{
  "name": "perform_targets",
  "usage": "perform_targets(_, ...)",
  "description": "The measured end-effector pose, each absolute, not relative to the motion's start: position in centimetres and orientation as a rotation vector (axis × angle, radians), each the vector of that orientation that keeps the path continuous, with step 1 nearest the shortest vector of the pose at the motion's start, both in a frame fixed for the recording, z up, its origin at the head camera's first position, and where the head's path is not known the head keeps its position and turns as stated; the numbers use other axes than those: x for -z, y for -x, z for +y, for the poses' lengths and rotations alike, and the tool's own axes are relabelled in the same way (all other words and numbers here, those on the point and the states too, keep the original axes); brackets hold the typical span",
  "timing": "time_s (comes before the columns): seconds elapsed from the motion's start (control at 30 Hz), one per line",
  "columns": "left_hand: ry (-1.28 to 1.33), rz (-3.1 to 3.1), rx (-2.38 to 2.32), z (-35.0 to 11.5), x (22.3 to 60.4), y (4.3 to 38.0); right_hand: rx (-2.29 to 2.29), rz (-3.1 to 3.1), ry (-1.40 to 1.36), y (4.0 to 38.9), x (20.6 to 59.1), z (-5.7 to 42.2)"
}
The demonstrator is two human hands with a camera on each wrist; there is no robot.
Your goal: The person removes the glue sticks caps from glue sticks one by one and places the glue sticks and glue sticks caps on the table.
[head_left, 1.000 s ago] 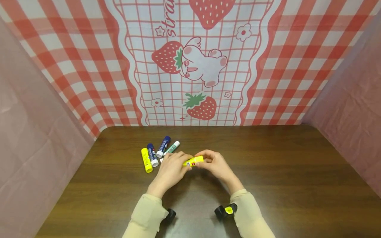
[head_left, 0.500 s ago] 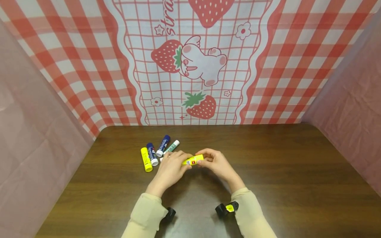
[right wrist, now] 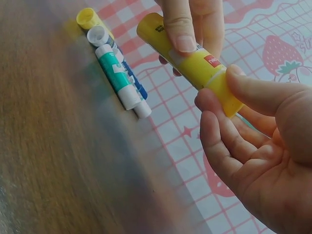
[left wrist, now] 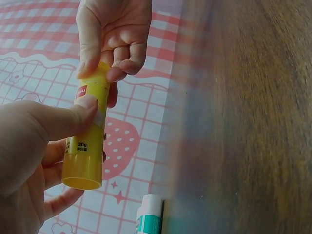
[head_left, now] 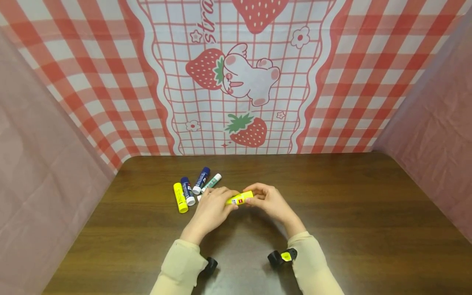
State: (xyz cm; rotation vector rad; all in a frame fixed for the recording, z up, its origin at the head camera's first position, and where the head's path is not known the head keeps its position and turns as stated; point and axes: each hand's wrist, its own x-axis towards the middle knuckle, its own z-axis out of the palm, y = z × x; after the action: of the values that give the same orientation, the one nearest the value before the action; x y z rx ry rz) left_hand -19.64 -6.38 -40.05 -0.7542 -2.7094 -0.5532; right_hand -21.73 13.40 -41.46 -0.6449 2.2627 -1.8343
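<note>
My left hand (head_left: 211, 209) grips the body of a yellow glue stick (head_left: 239, 198), thumb along its near side. At the other end, the thumb and fingers of my right hand (head_left: 272, 205) pinch the cap. In the right wrist view a pale line crosses the glue stick (right wrist: 192, 68) between the red label and the cap end. The left wrist view shows the closed base of the glue stick (left wrist: 83, 165) sticking out below my left hand (left wrist: 36, 141), with "20g" printed near it.
Left of my hands lie a second yellow glue stick (head_left: 180, 198), two navy ones with white ends, a nearer (head_left: 187, 191) and a farther navy glue stick (head_left: 201, 180), and a green and white glue stick (head_left: 212, 182). Another white end (head_left: 199, 198) peeks out beside my left hand.
My right hand and the capped end of the glue stick have risen very slightly, to the right in the head view. My left hand keeps its grip in nearly the same place.
</note>
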Motion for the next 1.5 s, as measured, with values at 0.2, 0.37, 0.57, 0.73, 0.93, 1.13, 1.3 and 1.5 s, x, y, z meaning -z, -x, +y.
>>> perform_targets(0.2,0.763,-2.706,0.566,-6.4,39.8,19.5,1.841,2.235,0.659,21.7,41.3,13.5)
perform_targets(0.37,0.771,-2.705,0.579,-6.4,39.6,19.4,1.846,2.221,0.654,21.6,41.1,13.5)
perform_targets(0.57,0.780,-2.719,0.593,-6.3,39.5,19.3,1.839,2.214,0.656,21.6,41.2,13.7)
perform_targets(0.73,0.792,-2.699,0.582,-6.3,39.5,19.4,1.842,2.213,0.665,21.6,41.1,13.8)
perform_targets(0.93,0.814,-2.658,0.560,-6.3,39.2,19.5,1.863,2.207,0.659,21.5,40.7,13.9)
perform_targets(1.13,0.826,-2.653,0.545,-6.3,38.9,19.5,1.874,2.195,0.643,21.5,40.4,14.2)
perform_targets(1.3,0.831,-2.654,0.550,-6.4,38.8,19.4,1.857,2.200,0.664,21.5,40.3,14.3)
perform_targets(1.5,0.841,-2.624,0.546,-6.3,38.5,19.3,1.861,2.218,0.681,21.5,40.1,14.5)
